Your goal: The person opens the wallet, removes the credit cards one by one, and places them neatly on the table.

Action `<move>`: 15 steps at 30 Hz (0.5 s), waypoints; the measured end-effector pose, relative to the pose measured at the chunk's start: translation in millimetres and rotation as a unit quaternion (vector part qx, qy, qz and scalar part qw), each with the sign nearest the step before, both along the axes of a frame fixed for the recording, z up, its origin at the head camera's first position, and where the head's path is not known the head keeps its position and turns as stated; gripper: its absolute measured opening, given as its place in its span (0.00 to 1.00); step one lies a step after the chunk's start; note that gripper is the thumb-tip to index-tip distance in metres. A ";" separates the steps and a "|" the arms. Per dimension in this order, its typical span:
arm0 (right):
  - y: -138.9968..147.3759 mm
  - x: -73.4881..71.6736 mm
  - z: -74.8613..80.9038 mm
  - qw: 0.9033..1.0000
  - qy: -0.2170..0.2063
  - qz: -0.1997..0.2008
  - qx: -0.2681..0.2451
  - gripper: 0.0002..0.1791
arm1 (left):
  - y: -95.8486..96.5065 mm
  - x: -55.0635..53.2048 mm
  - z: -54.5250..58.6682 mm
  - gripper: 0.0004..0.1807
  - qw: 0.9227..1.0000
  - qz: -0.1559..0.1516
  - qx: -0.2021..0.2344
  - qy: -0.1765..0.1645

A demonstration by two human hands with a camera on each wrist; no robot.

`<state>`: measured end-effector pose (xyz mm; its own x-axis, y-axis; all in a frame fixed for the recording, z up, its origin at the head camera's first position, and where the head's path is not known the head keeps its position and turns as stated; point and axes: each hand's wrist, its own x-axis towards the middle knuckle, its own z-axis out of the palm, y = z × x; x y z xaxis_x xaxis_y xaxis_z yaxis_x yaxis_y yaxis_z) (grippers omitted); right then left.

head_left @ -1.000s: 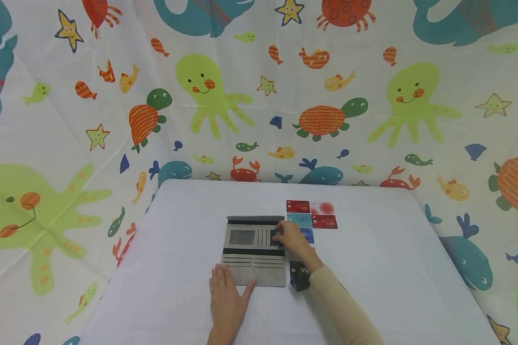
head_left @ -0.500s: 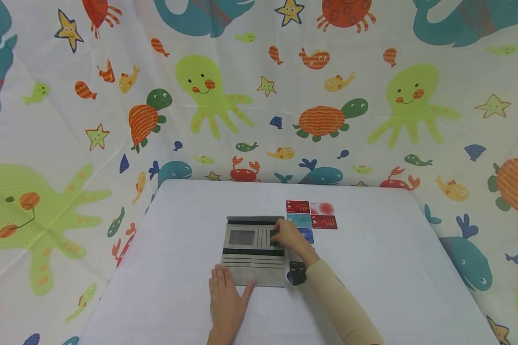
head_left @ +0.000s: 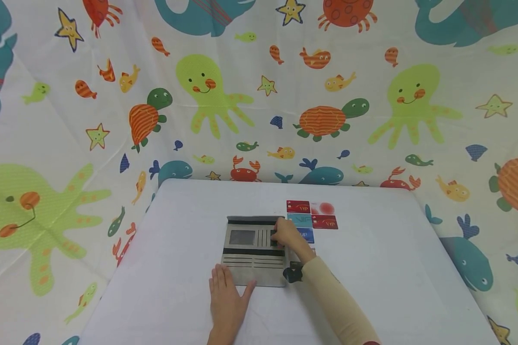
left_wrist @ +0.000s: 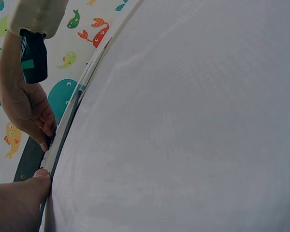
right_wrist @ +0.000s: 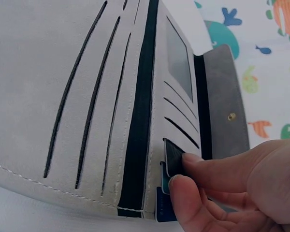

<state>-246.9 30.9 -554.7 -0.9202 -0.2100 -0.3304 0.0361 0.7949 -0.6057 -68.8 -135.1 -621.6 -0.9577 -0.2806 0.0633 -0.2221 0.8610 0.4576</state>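
A grey wallet point(head_left: 253, 276) with rows of card slots lies unfolded on the white table. My left hand point(head_left: 228, 299) rests flat at its lower left edge, fingers straight and thumb spread along the near side. At the wallet's right side, my right hand point(head_left: 288, 236) pinches a dark card between thumb and forefinger. Seen from the right wrist, this dark card point(right_wrist: 174, 158) sits partly in a slot, with a teal card point(right_wrist: 164, 179) and a blue card point(right_wrist: 165, 207) protruding beside it. The wallet's flap point(right_wrist: 227, 104) with a brass snap lies folded back.
Right of the wallet lie several cards: a red VIP card point(head_left: 298, 206), a white-and-pink card point(head_left: 323, 208), a light-blue card point(head_left: 300, 220), a second red card point(head_left: 325, 222) and a blue card point(head_left: 306, 235). A sea-animal curtain point(head_left: 250, 110) hangs behind.
My right forearm and wrist have turned slightly, and the dark wrist camera has shifted left, covering the black VIP card seen earlier. The left hand and wallet stay put.
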 end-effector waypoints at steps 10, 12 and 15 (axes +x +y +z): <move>0.8 4.3 -2.7 0.999 0.014 -0.030 -0.016 0.15 | 0.5 -0.2 2.0 0.58 1.000 -0.002 -0.007 0.011; 0.1 5.3 -2.2 0.999 0.017 -0.035 -0.016 0.15 | 0.8 0.1 1.7 0.57 1.000 -0.001 -0.007 0.020; -0.7 6.3 -2.4 0.999 0.018 -0.037 -0.013 0.15 | 0.7 0.5 2.1 0.57 1.000 0.000 -0.008 0.022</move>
